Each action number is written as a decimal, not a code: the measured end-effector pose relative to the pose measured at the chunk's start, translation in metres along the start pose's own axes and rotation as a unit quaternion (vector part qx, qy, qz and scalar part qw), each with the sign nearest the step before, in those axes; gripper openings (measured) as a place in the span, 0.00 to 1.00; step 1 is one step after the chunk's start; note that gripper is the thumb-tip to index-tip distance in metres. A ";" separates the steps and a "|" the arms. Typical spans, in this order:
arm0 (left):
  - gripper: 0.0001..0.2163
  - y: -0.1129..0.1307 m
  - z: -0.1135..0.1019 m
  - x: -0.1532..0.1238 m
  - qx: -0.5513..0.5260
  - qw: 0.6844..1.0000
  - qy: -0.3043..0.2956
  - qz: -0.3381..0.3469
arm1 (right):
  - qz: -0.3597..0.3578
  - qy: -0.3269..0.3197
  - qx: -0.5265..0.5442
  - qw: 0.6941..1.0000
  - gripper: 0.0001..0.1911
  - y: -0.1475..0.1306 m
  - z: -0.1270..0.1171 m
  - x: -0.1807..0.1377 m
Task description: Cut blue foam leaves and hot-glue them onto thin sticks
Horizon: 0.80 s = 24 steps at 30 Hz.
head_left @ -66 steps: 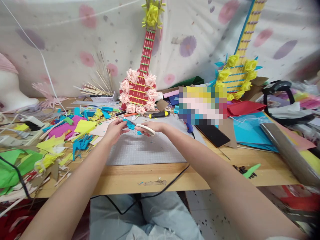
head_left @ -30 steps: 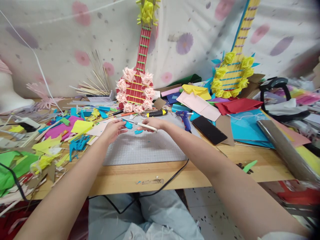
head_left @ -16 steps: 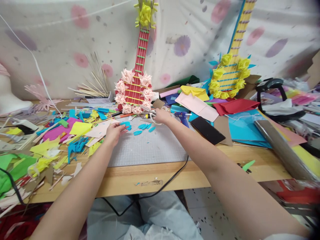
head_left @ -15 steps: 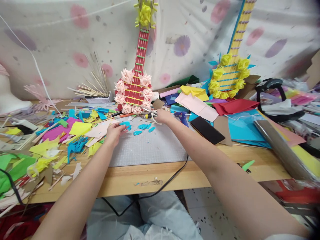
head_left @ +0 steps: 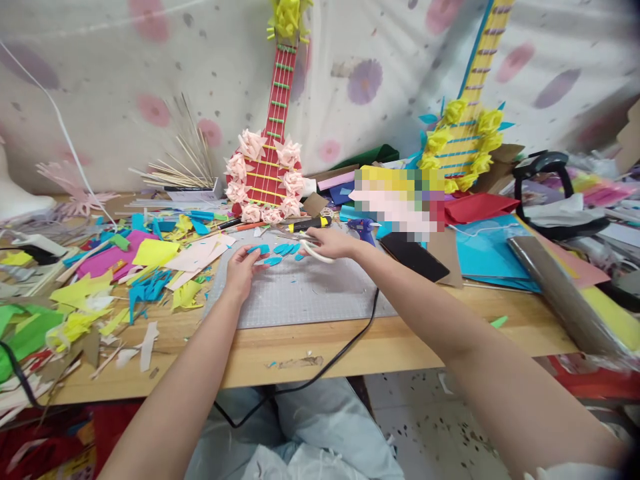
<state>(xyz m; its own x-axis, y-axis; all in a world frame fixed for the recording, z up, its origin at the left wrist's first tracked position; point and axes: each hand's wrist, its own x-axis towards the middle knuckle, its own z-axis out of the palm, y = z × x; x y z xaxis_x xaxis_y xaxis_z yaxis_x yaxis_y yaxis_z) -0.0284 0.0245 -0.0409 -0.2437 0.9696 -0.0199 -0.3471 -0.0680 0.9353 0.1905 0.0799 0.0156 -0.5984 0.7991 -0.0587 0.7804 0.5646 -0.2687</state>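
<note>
Here's the left hand point(head_left: 243, 272), thumb and fingers pinched almost together on a small blue piece point(head_left: 259, 249), over the left half of the grey mat point(head_left: 300, 300). And across to the right hand point(head_left: 330, 241): fingers curled in around the white handles of the scissors point(head_left: 315, 252), blades pointing left; how far apart those blades stand, I can't tell. Between the two hands, blue cutouts point(head_left: 286, 249) lie on the mat, well back from the front edge of the tabletop point(head_left: 250, 360). Beyond them, a red guitar point(head_left: 267, 177) stands by the tabletop's back edge!
</note>
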 end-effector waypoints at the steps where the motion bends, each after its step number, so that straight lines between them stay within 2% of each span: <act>1: 0.14 0.000 0.001 -0.003 -0.001 1.000 -0.010 -0.004 | -0.028 -0.012 0.001 1.000 0.29 -0.005 -0.001 -0.004; 3: 0.15 -0.001 0.003 -0.009 -0.002 1.000 -0.028 -0.010 | -0.062 -0.017 -0.014 0.998 0.28 -0.014 -0.002 -0.009; 8: 0.15 -0.002 0.003 -0.016 0.000 0.999 -0.050 0.000 | -0.084 -0.017 -0.063 0.994 0.29 -0.026 -0.001 -0.013; 18: 0.15 -0.001 0.003 -0.017 0.039 0.997 -0.060 0.017 | -0.072 -0.028 -0.077 0.994 0.34 -0.024 0.001 -0.013; 24: 0.14 -0.001 0.002 -0.016 0.056 0.996 -0.059 0.023 | -0.070 -0.023 -0.094 0.993 0.33 -0.028 -0.001 -0.013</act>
<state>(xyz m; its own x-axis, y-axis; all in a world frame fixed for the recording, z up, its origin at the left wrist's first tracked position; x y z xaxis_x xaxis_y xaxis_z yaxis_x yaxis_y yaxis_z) -0.0222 0.0095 -0.0412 -0.1456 0.9876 0.0587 -0.2329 -0.0918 0.9682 0.1766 0.0535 0.0245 -0.7082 0.7016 -0.0788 0.7059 0.7021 -0.0933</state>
